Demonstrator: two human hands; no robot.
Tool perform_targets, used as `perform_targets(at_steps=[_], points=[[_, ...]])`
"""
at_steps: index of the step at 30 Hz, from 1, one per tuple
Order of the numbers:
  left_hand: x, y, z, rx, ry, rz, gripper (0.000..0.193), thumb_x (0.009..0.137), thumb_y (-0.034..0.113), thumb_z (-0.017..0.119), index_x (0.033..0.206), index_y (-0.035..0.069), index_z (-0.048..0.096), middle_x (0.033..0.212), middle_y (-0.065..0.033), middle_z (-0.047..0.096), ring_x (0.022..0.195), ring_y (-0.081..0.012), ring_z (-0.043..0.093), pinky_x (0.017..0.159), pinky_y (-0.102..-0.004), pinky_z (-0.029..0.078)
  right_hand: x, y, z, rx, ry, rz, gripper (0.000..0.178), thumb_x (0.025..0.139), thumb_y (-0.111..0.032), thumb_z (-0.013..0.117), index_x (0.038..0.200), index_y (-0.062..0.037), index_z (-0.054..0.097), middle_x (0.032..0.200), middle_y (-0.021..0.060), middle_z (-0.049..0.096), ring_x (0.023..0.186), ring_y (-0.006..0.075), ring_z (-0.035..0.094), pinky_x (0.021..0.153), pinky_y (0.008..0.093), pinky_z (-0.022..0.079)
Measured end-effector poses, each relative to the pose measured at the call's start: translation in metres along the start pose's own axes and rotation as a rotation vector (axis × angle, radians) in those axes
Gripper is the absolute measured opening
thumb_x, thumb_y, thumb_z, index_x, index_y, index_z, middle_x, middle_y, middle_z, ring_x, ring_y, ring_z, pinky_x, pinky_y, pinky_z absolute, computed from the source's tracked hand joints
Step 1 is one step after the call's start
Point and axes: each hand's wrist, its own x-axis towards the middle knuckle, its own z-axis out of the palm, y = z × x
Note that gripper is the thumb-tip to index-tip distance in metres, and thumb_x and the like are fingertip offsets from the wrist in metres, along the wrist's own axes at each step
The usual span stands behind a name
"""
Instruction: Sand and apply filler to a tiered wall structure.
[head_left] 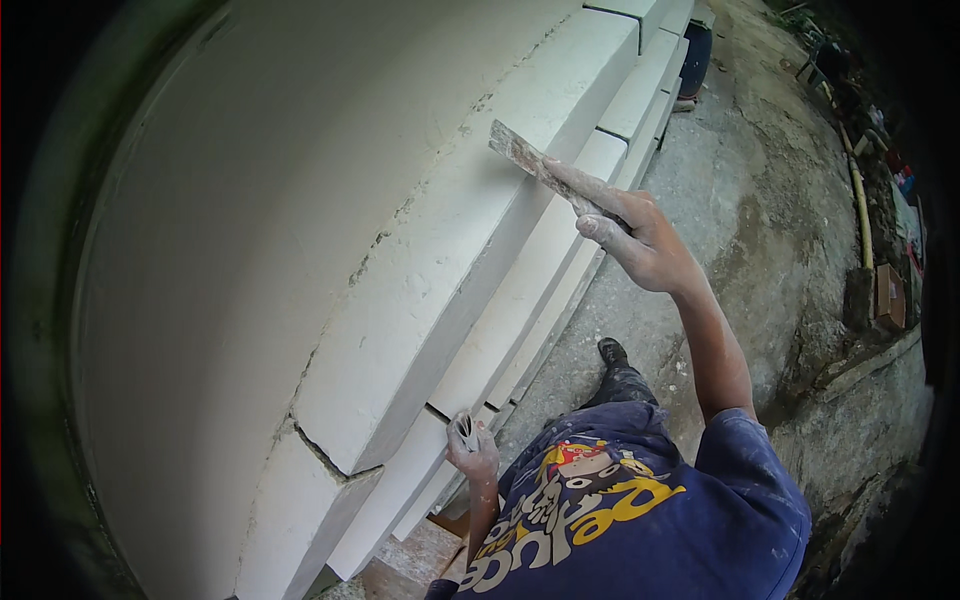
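My right hand (640, 240) grips a flat, whitish-crusted putty knife (528, 160), its fingers wrapped round the handle. The blade's tip lies over the upper face of a pale stepped ledge (500, 230); whether it touches cannot be told. White dust coats that hand. Lower down, my left hand (472, 455) is closed around a small greyish, folded-looking thing (465, 430) that I cannot make out. It is beside the lower steps of the ledge, near a dark joint. A crack (320, 455) splits the top step at the near left, and a rough seam (380, 240) runs along the wall.
A smooth pale wall (220, 200) fills the left. Stained concrete ground (740, 200) stretches to the right, where a long pole (858, 200) and a brown box (889, 297) lie. A dark blue container (697, 60) stands at the ledge's far end.
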Motion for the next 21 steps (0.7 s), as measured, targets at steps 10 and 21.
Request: perform_targets(at_steps=[10,21], points=[[-0.005,0.015,0.071,-0.246,0.547,-0.264,0.022,0.089,0.006,0.058,0.106,-0.009,0.056,0.085,-0.0089,0.057,0.066,-0.0146,0.056,0.058,-0.0276,0.047,0.047,0.104,-0.087,-0.069,0.383,0.259,0.048,0.1,-0.024,0.053,0.147,-0.0131,0.049,0.139,0.017,0.059,0.129,0.0283,0.055,0.107,0.0401,0.042],[0.041,0.043,0.163,-0.067,0.325,0.109,0.016,0.087,0.005,0.063,0.099,-0.003,0.057,0.082,-0.0127,0.063,0.065,-0.0198,0.062,0.062,-0.0307,0.052,0.032,0.057,-0.058,0.116,0.094,0.109,0.053,0.094,-0.005,0.058,0.146,-0.0008,0.045,0.125,0.0262,0.063,0.101,0.0304,0.07,0.084,0.0377,0.053]])
